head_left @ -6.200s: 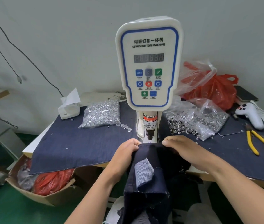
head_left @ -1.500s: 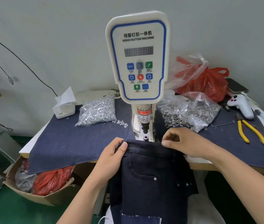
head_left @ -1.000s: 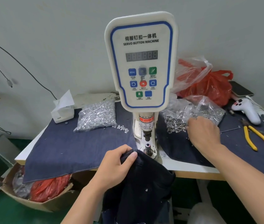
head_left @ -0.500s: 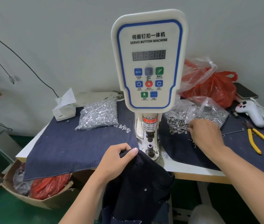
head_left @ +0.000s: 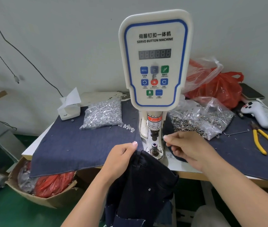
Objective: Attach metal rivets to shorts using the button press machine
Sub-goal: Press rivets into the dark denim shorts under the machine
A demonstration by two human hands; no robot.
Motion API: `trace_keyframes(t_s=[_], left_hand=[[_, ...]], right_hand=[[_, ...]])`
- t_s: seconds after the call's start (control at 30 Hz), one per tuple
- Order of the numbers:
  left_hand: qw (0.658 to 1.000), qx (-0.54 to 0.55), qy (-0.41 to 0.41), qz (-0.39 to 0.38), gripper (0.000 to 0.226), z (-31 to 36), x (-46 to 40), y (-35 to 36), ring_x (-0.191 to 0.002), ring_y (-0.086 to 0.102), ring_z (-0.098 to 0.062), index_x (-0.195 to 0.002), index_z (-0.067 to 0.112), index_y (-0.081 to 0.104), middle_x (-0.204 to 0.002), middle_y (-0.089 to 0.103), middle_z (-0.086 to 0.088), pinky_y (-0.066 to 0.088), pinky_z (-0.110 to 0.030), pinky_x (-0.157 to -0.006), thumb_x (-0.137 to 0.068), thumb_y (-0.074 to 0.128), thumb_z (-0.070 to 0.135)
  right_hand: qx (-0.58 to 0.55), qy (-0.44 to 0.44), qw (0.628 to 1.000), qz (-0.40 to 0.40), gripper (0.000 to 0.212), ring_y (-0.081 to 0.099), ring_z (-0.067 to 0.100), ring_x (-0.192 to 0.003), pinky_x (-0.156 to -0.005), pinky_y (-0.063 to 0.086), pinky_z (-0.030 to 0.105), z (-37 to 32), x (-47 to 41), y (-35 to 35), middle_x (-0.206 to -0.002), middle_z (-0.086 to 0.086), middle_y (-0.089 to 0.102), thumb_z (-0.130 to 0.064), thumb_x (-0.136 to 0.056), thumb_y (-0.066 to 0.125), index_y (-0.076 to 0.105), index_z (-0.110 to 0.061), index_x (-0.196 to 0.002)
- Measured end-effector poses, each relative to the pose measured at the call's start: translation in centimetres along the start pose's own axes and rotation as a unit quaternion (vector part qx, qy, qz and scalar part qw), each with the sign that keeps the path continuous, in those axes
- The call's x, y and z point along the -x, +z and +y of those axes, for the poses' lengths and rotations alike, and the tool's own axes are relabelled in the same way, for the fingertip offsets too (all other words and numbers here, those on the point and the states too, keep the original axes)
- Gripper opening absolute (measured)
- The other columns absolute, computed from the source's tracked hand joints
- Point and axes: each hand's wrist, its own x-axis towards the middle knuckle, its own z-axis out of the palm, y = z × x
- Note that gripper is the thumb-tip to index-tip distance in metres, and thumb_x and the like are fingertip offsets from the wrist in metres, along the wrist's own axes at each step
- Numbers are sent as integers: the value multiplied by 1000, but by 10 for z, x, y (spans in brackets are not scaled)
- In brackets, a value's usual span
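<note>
The white servo button machine [head_left: 154, 63] stands at the middle of the table, with its lower die [head_left: 154, 147] bare under the punch [head_left: 153, 134]. My left hand [head_left: 120, 158] grips the waistband edge of the dark denim shorts [head_left: 144, 182], just left of the die; the rest of the shorts hangs over the table's front edge. My right hand [head_left: 190, 148] hovers just right of the die, thumb and forefinger pinched together on a small rivet piece that is barely visible. A rivet shines on the shorts' front [head_left: 149, 189].
A clear bag of ring-shaped rivet parts [head_left: 200, 122] lies right of the machine and a bag of silver studs [head_left: 103, 113] left of it, both on blue denim cloth [head_left: 81, 148]. Yellow pliers [head_left: 264, 143], a white controller [head_left: 257, 113], a red bag [head_left: 218, 89] and a tissue box [head_left: 69, 108] surround them.
My right hand has left the pile of rivet parts and moved left and toward me, to beside the die. My left hand keeps its grip on the shorts.
</note>
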Motion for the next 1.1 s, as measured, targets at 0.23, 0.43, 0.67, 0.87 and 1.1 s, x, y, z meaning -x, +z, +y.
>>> trace_keyframes(t_s=[0.23,0.43,0.67,0.87,1.1], left_hand=[[1000,-12,6,10,54,-1,1,1,-66,34,-9,-70,15,34,-68,36,4,31,-32,-67,-109,44,51],[1000,-16,6,13,54,-1,1,1,-65,33,-9,-68,17,33,-67,35,5,30,-31,-66,-109,44,50],[1000,-7,5,19,51,2,2,2,-68,25,-13,-72,18,25,-72,26,2,22,-35,-65,-110,45,47],[1000,-8,4,16,54,2,2,2,-64,27,-11,-69,18,26,-68,27,4,25,-33,-64,-109,46,49],[982,184,-3,-51,55,12,24,7,-74,58,-14,-77,16,60,-77,62,-5,48,-29,-72,-100,52,65]], right_hand=[[-110,57,991,-45,9,56,8,-51,-45,44,16,3,7,20,-69,9,68,-8,-85,79,76,0,-85],[-214,118,968,-62,8,61,11,-51,-44,49,17,2,11,27,-72,14,71,-2,-87,74,74,5,-82],[-257,132,954,-76,11,64,13,-53,-44,51,19,0,15,27,-77,15,72,-2,-89,72,75,5,-80],[-277,124,948,-100,15,61,11,-56,-46,50,18,3,24,25,-81,14,73,-6,-92,69,80,3,-85],[358,-221,907,-33,25,60,-1,-82,-73,44,16,33,47,1,-95,-23,68,-66,-82,64,67,-43,-91]])
